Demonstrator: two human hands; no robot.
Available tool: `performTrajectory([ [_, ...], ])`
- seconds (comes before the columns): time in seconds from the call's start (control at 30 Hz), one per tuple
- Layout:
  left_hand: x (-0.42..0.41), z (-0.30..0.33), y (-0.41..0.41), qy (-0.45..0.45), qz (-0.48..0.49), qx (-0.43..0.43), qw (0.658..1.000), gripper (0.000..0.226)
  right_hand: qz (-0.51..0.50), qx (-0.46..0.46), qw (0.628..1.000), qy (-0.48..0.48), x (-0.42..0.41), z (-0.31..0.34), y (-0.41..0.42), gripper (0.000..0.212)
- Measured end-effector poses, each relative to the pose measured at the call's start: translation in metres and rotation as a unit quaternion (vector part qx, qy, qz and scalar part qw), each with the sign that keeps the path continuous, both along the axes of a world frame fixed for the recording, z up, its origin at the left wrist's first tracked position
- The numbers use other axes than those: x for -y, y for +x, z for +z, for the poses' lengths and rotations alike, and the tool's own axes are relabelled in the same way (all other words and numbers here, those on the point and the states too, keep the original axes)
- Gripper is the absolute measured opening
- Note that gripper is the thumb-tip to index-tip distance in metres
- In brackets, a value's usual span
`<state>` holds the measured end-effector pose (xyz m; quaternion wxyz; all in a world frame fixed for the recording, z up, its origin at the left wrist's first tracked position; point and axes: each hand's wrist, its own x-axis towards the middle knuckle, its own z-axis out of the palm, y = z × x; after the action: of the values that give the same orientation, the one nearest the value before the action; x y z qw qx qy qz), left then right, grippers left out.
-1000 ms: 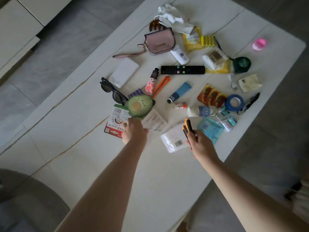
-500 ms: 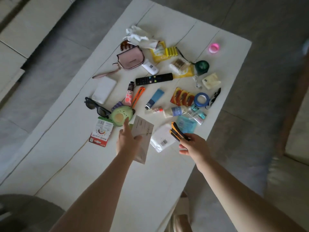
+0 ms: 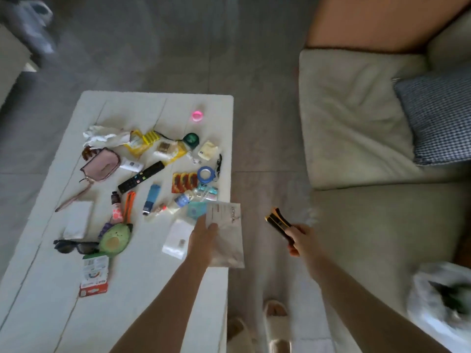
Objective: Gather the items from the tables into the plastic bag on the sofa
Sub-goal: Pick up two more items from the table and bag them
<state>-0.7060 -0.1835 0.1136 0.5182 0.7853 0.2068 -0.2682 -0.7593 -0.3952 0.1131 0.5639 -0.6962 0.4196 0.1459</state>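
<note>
View has swung from the desk point(image 3: 142, 289) toward the sofa point(image 3: 356, 138); both hands have carried their pickups off the pile. Left hand point(image 3: 202, 238) pinches the white sachet point(image 3: 225, 233) at frame centre, right hand point(image 3: 302, 242) grips the yellow-black cutter point(image 3: 277, 222) over the floor. Plastic bag point(image 3: 438, 301) sits lower right, so drop-off looks next; most items remain on the desk.

The sachet point(image 3: 225, 233) pinched in the left hand point(image 3: 202, 238) looks like matt silvery foil, smooth and flat. The utility knife point(image 3: 277, 222) in the right hand point(image 3: 302, 242) shows glossy black and yellow plastic. The table point(image 3: 137, 289) top is smooth, matt white. The sofa point(image 3: 356, 138) wears soft, faintly creased cloth (its cushion point(image 3: 438, 115) a woven check). The plastic bag point(image 3: 438, 304) is thin, crinkled, translucent film.
</note>
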Motion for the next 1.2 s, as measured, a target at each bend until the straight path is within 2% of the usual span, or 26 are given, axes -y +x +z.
performTrajectory([
  [0.07,0.038,0.007,-0.007,0.006,-0.045,-0.003,0.999,0.028,-0.032,0.004,0.999,-0.004,0.033,0.008,-0.023,0.010],
  [0.2,0.110,0.014,-0.027,0.008,-0.126,-0.006,0.992,0.054,-0.108,0.032,0.993,-0.029,0.089,0.025,-0.071,0.012],
  [0.27,0.145,0.017,-0.042,0.003,-0.151,-0.018,0.988,0.064,-0.146,0.043,0.988,-0.020,0.113,0.027,-0.095,0.007],
  [0.4,0.210,0.020,-0.074,-0.025,-0.178,-0.030,0.983,0.071,-0.195,0.043,0.980,-0.009,0.159,0.027,-0.143,0.012],
  [0.5,0.251,0.021,-0.099,-0.026,-0.206,-0.024,0.978,0.066,-0.236,0.043,0.970,0.022,0.191,0.028,-0.176,0.011],
  [0.63,0.301,0.021,-0.134,-0.022,-0.235,-0.026,0.971,0.038,-0.278,0.045,0.959,0.035,0.234,0.033,-0.221,0.013],
  [0.73,0.341,0.021,-0.157,-0.025,-0.235,-0.031,0.971,0.032,-0.273,0.043,0.961,0.011,0.266,0.036,-0.258,0.015],
  [0.87,0.395,0.022,-0.189,-0.048,-0.244,-0.069,0.966,0.009,-0.273,0.008,0.961,-0.045,0.303,0.028,-0.304,0.019],
  [0.9,0.408,0.022,-0.197,-0.050,-0.248,-0.084,0.964,0.007,-0.272,-0.002,0.960,-0.068,0.310,0.026,-0.314,0.023],
  [0.97,0.434,0.018,-0.212,-0.041,-0.252,-0.118,0.960,0.008,-0.260,-0.024,0.958,-0.115,0.325,0.024,-0.331,0.046],
  [1.0,0.446,0.015,-0.220,-0.034,-0.247,-0.140,0.958,0.008,-0.240,-0.042,0.960,-0.134,0.333,0.024,-0.339,0.051],
  [1.07,0.467,0.009,-0.234,-0.021,-0.233,-0.181,0.955,0.005,-0.218,-0.078,0.960,-0.156,0.349,0.016,-0.353,0.036],
  [1.1,0.476,0.005,-0.241,-0.014,-0.228,-0.198,0.953,0.011,-0.225,-0.090,0.957,-0.160,0.357,0.009,-0.359,0.028],
  [1.2,0.499,-0.005,-0.257,-0.016,-0.208,-0.233,0.950,0.012,-0.298,-0.108,0.938,-0.138,0.375,-0.007,-0.367,0.016],
])
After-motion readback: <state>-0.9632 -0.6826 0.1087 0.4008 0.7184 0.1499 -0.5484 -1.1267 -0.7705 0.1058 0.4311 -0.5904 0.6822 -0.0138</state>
